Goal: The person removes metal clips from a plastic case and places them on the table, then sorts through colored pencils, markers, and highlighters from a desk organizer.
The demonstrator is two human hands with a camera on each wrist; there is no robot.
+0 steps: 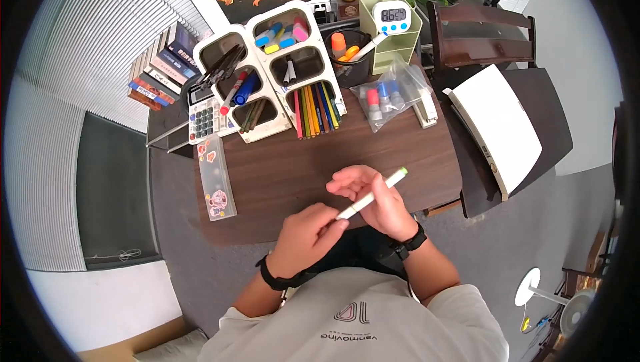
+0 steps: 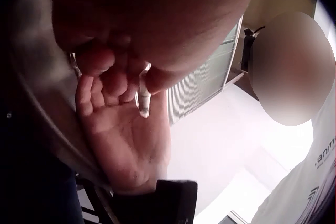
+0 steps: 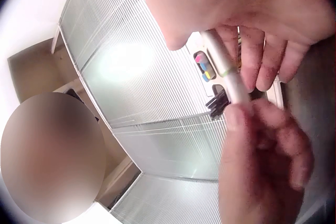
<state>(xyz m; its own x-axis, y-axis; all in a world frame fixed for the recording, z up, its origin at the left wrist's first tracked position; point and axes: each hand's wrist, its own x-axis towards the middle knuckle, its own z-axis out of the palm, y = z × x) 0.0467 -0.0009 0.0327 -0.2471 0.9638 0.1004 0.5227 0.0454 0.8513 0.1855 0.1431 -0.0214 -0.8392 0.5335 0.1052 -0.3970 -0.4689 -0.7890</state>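
A white marker (image 1: 363,203) with a light green end slants between both hands over the table's front edge. My left hand (image 1: 303,239) pinches its lower end between thumb and forefinger. Against my right hand (image 1: 383,205), the upper part lies in the crook beside the thumb, which crosses it, while the other fingers reach out loosely bent. In the right wrist view the marker (image 3: 229,71) shows a thin green ring, with the left fingertips (image 3: 237,118) around its far end. The left wrist view shows only a short piece of the marker (image 2: 144,100); the left hand hides the rest.
A white organizer (image 1: 257,82) holds colored pencils, pens and highlighters. A sticker-covered clear case (image 1: 217,189) lies left, near a calculator (image 1: 203,122). Behind the hands are a bag of small bottles (image 1: 383,102), a black pen cup (image 1: 350,72) and a timer (image 1: 391,17).
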